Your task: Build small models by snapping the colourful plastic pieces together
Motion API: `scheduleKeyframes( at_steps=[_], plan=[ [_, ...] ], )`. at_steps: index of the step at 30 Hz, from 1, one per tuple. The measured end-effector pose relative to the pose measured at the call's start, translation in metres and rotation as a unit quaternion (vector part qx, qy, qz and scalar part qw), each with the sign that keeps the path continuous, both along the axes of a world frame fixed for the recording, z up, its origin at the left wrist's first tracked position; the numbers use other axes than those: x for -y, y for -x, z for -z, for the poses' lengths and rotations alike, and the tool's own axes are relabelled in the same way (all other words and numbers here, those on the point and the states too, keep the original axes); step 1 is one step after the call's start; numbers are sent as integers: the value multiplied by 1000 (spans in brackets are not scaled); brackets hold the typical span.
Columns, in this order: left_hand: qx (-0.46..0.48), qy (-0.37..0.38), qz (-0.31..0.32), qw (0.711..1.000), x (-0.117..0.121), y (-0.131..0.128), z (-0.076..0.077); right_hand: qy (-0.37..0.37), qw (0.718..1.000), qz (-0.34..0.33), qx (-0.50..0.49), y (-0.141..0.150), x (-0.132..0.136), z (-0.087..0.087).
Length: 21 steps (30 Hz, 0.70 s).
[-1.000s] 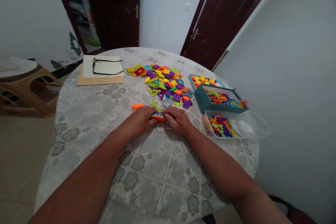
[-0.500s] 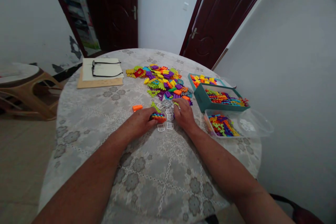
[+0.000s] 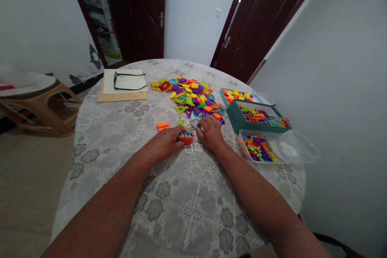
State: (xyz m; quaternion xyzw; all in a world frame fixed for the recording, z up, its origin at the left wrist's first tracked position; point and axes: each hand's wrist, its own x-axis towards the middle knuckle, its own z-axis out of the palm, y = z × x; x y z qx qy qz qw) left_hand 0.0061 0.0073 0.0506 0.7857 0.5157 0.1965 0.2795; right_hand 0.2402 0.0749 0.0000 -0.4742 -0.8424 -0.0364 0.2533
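My left hand (image 3: 165,144) rests on the round table (image 3: 169,193) with its fingers closed round a small assembly of coloured blocks (image 3: 185,137), orange at the bottom. My right hand (image 3: 211,133) lies just right of it, fingers curled over small clear window pieces (image 3: 193,124) at the near edge of the pile of bright plastic building blocks (image 3: 193,98). Two more clear window pieces (image 3: 193,148) lie on the cloth between my hands. A single orange block (image 3: 162,125) sits to the left of my left hand.
A teal box (image 3: 242,117) and a clear plastic tub (image 3: 281,151) with blocks stand at the right. Glasses (image 3: 128,81) lie on papers at the far left. A wooden stool (image 3: 42,107) stands left of the table; dark doors are behind.
My right hand let go of the block assembly and moved forward to the clear pieces at the pile's edge. My left hand kept hold of the assembly.
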Motion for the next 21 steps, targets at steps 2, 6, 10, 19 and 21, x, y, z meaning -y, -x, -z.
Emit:
scheduleKeyframes(
  at_steps=[2, 6, 10, 19, 21],
  plan=[
    [3, -1, -3, 1000, -1, 0, 1, -11, 1000, -7, 13, 0, 2, -2],
    [5, -4, -7, 1000, -3, 2, 3, -17, 999, 2, -34, -1, 1, -3],
    [-6, -9, -16, 1000, -3, 3, 2, -11, 988, 7, -156, -1, 2, -6],
    [-1, -6, -22, 1000, -2, 2, 1, 100, 944, 20, -314, -4, 7, -5],
    [0, -4, -24, 1000, -2, 3, 2, 99, 941, 19, -323, -4, 6, -4]
  ],
)
